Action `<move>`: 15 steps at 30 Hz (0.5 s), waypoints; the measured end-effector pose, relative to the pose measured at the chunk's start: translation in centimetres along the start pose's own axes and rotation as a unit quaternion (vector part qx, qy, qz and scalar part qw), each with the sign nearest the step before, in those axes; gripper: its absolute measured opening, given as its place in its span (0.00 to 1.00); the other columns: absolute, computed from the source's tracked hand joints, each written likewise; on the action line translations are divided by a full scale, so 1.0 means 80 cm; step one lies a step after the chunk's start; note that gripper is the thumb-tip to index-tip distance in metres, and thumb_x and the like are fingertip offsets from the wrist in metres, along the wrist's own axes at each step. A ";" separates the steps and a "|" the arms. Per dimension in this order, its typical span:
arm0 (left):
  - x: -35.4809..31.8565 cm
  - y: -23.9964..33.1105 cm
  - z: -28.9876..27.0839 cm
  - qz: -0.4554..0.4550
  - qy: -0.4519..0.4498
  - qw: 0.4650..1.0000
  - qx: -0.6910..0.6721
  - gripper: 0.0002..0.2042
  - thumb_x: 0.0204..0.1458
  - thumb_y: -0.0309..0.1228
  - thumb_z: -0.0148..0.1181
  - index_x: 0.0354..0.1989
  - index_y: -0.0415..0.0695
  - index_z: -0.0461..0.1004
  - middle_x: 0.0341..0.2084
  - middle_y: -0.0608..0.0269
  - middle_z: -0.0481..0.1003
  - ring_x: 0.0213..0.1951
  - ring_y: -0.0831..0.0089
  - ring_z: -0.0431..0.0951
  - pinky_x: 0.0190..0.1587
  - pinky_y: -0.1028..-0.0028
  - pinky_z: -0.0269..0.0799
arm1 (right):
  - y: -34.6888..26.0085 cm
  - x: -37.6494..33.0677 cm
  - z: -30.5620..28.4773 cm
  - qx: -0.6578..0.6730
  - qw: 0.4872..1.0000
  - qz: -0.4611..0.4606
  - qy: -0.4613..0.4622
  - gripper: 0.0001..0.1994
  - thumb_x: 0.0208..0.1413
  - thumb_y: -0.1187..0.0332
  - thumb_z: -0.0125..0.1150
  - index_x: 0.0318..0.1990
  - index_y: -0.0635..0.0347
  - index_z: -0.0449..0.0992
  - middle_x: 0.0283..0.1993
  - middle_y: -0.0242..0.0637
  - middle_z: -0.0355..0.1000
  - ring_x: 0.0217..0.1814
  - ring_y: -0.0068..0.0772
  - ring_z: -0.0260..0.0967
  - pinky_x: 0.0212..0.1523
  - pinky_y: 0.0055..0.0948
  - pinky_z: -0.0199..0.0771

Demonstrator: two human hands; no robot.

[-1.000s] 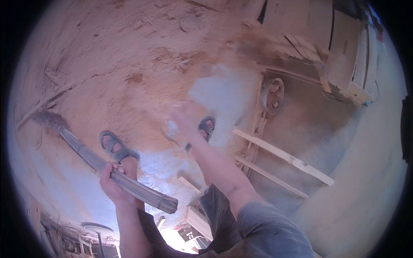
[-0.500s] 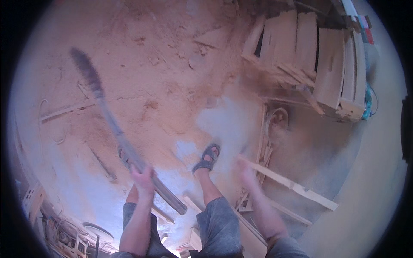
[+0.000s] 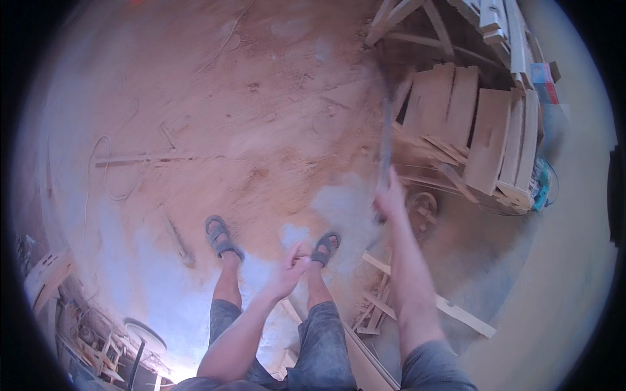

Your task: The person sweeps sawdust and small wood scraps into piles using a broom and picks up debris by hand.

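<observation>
The broom point(image 3: 386, 130) has passed from the left hand point(image 3: 287, 270) to the right hand point(image 3: 391, 195), whose grip is closed around its handle; the blurred shaft runs up from that fist toward the stacked planks point(image 3: 482, 130). The left grip hangs loosely open above the sawdust-covered floor point(image 3: 228, 117).

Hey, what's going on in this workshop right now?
A person stands on a sawdust-covered floor in sandals, looking down. Their right hand grips a long broom-like stick, blurred, reaching toward a pile of wooden boards. Their left hand is empty, open in front of the legs. A patch of bare floor shows near the feet, and loose wooden slats lie to the right.
</observation>
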State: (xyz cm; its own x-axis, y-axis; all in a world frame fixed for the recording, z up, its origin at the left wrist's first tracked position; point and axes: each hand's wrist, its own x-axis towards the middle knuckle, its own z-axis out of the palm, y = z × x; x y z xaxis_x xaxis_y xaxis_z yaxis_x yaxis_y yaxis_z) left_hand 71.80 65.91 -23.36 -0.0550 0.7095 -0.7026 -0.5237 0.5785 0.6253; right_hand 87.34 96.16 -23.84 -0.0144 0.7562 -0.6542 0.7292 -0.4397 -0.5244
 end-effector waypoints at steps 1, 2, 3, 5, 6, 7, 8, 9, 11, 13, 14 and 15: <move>-0.011 0.002 -0.009 -0.028 0.005 0.999 0.046 0.31 0.62 0.34 0.58 0.69 0.31 0.55 0.50 0.58 0.75 0.51 0.73 0.74 0.57 0.72 0.68 | 0.000 0.063 -0.028 -0.003 1.000 -0.020 -0.021 0.43 0.49 0.76 0.54 0.76 0.48 0.48 0.32 0.42 0.75 0.24 0.30 0.72 0.23 0.31 0.73; -0.024 0.000 -0.025 -0.056 0.012 0.994 0.093 0.32 0.62 0.33 0.58 0.70 0.31 0.54 0.50 0.59 0.75 0.52 0.73 0.74 0.58 0.72 0.68 | 0.012 0.102 -0.041 -0.004 0.998 -0.040 -0.046 0.44 0.49 0.76 0.54 0.76 0.50 0.47 0.32 0.43 0.75 0.24 0.33 0.72 0.23 0.33 0.74; -0.048 -0.028 -0.064 -0.068 0.067 0.992 0.086 0.30 0.61 0.33 0.59 0.68 0.31 0.56 0.47 0.60 0.76 0.50 0.74 0.74 0.56 0.73 0.69 | 0.000 0.091 0.011 -0.029 0.998 -0.023 -0.054 0.44 0.49 0.76 0.54 0.76 0.51 0.46 0.33 0.44 0.75 0.25 0.34 0.73 0.25 0.34 0.75; -0.100 -0.062 -0.118 -0.089 0.134 0.981 0.110 0.28 0.61 0.32 0.59 0.66 0.31 0.60 0.43 0.62 0.77 0.47 0.76 0.75 0.53 0.75 0.71 | -0.026 0.026 0.115 -0.091 0.994 0.011 -0.056 0.44 0.49 0.75 0.55 0.76 0.54 0.45 0.34 0.47 0.75 0.26 0.37 0.74 0.27 0.36 0.77; -0.104 -0.067 -0.109 -0.093 0.120 0.980 0.131 0.28 0.60 0.32 0.59 0.65 0.31 0.61 0.41 0.63 0.77 0.46 0.77 0.75 0.52 0.76 0.71 | 0.034 0.022 0.111 -0.174 0.982 -0.076 -0.001 0.44 0.49 0.75 0.56 0.76 0.55 0.45 0.35 0.48 0.75 0.26 0.39 0.74 0.29 0.36 0.77; -0.116 -0.067 -0.107 -0.101 0.123 0.977 0.142 0.27 0.60 0.32 0.58 0.65 0.30 0.62 0.40 0.63 0.77 0.44 0.77 0.75 0.49 0.76 0.71 | 0.067 0.003 0.104 -0.192 0.977 -0.090 -0.014 0.45 0.48 0.75 0.57 0.76 0.55 0.44 0.37 0.50 0.75 0.27 0.39 0.74 0.30 0.36 0.77; -0.127 -0.065 -0.103 -0.106 0.123 0.975 0.154 0.27 0.59 0.32 0.57 0.64 0.30 0.62 0.39 0.63 0.77 0.41 0.78 0.76 0.47 0.76 0.72 | 0.097 -0.016 0.094 -0.212 0.971 -0.104 -0.025 0.46 0.47 0.75 0.58 0.76 0.55 0.44 0.39 0.52 0.75 0.27 0.39 0.74 0.32 0.35 0.77; -0.151 -0.061 -0.115 -0.117 0.144 0.967 0.172 0.26 0.59 0.31 0.56 0.64 0.30 0.63 0.38 0.63 0.78 0.38 0.78 0.76 0.45 0.76 0.72 | 0.077 -0.055 0.089 -0.171 0.979 -0.060 -0.093 0.48 0.45 0.76 0.58 0.76 0.54 0.44 0.41 0.51 0.75 0.27 0.38 0.74 0.31 0.35 0.77; -0.188 -0.059 -0.139 -0.130 0.168 0.959 0.187 0.26 0.58 0.32 0.56 0.63 0.31 0.64 0.38 0.60 0.78 0.39 0.75 0.78 0.44 0.74 0.73 | 0.015 -0.125 0.047 -0.109 0.973 0.025 -0.200 0.50 0.42 0.78 0.58 0.77 0.52 0.44 0.43 0.49 0.76 0.27 0.35 0.74 0.30 0.33 0.76; -0.204 -0.044 -0.141 -0.145 0.194 0.946 0.216 0.25 0.58 0.32 0.56 0.63 0.32 0.65 0.37 0.57 0.79 0.39 0.72 0.79 0.44 0.73 0.74 | -0.009 -0.147 0.004 -0.063 0.980 0.052 -0.184 0.50 0.41 0.80 0.57 0.77 0.50 0.46 0.44 0.46 0.76 0.27 0.33 0.73 0.28 0.31 0.75; -0.209 -0.024 -0.139 -0.150 0.208 0.936 0.240 0.25 0.58 0.32 0.56 0.62 0.32 0.66 0.37 0.56 0.79 0.39 0.70 0.80 0.44 0.72 0.74 | -0.013 -0.146 -0.016 -0.040 0.982 0.067 -0.172 0.50 0.41 0.80 0.56 0.77 0.49 0.47 0.44 0.44 0.76 0.27 0.31 0.73 0.27 0.31 0.74; -0.213 -0.012 -0.140 -0.157 0.222 0.925 0.264 0.25 0.58 0.33 0.56 0.62 0.33 0.66 0.37 0.54 0.80 0.39 0.68 0.80 0.44 0.71 0.74 | -0.021 -0.123 -0.029 -0.054 0.988 0.049 -0.135 0.49 0.40 0.81 0.56 0.76 0.48 0.48 0.43 0.42 0.75 0.26 0.30 0.73 0.26 0.30 0.73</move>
State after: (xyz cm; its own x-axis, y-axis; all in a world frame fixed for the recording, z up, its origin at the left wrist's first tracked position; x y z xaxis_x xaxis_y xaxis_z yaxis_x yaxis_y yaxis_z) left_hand 63.76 48.76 -15.81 -0.3761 0.3063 -0.8745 -0.0911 0.9270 0.3638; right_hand 87.82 90.59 -15.30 -0.1122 0.5495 -0.8279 0.8041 -0.4393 -0.4005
